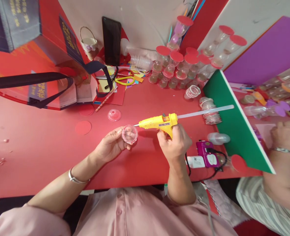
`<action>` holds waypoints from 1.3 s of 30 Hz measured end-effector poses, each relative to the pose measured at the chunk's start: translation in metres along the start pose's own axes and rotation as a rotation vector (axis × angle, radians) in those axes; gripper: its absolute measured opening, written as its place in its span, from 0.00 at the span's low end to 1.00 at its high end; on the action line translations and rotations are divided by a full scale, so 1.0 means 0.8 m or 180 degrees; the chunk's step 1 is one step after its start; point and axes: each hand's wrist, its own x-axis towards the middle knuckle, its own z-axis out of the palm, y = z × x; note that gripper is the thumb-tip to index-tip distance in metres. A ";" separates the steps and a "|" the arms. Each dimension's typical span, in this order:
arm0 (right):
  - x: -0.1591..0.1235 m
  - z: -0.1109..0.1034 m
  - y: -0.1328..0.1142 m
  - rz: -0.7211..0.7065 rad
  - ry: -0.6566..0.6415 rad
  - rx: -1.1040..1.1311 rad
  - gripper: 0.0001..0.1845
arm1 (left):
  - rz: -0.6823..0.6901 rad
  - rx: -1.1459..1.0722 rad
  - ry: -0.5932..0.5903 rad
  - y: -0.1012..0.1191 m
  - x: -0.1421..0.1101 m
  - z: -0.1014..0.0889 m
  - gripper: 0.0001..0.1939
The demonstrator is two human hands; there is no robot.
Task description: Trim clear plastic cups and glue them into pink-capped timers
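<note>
My left hand (112,144) holds a small clear plastic cup (130,134) by its side, its round rim facing up toward me. In my right hand (175,142) is a yellow hot glue gun (157,122), gripped by the handle. Its nozzle points left and is at the cup's rim; whether it touches I cannot tell. A long translucent glue stick (206,112) sticks out of the gun's back. Just beyond the cup lies a clear dome lid (114,114) with a hole on top. Left of it is a flat red paper disc (83,127).
Hourglass-like cup pieces with red discs (169,65) stand stacked at the back. Stacked lids (210,111) and cups (218,138) line a green divider (233,121). A purple power strip (208,154), scissors (125,80), phone (111,41) and red bag (48,59) surround me. A co-worker's arm (284,147) is at right.
</note>
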 end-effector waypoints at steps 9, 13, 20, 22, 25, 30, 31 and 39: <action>0.001 -0.002 0.000 -0.0017 -0.0027 -0.0023 0.03 | 0.0058 -0.0058 0.0039 0.003 0.001 -0.001 0.21; 0.004 -0.003 -0.001 -0.0059 0.0040 0.0015 0.03 | 0.0101 -0.0038 0.0042 0.001 0.001 -0.006 0.21; 0.003 -0.002 0.000 -0.0058 0.0011 0.0066 0.04 | 0.0126 -0.0041 0.0039 0.003 0.000 -0.008 0.21; 0.001 -0.002 0.001 -0.0050 0.0005 0.0082 0.04 | 0.0123 -0.0042 0.0047 0.005 0.000 -0.007 0.21; 0.001 -0.001 0.000 -0.0026 -0.0030 0.0058 0.03 | 0.0129 -0.0072 0.0098 0.008 0.000 -0.005 0.20; 0.000 -0.001 0.000 -0.0016 0.0012 0.0045 0.03 | 0.0105 -0.0085 0.0108 0.005 0.000 -0.005 0.19; 0.000 -0.001 0.000 -0.0007 0.0005 0.0033 0.03 | 0.0099 -0.0066 0.0094 0.004 0.000 -0.005 0.19; 0.002 -0.002 0.000 -0.0045 0.0040 0.0062 0.04 | 0.0088 -0.0058 0.0082 0.003 0.000 -0.004 0.20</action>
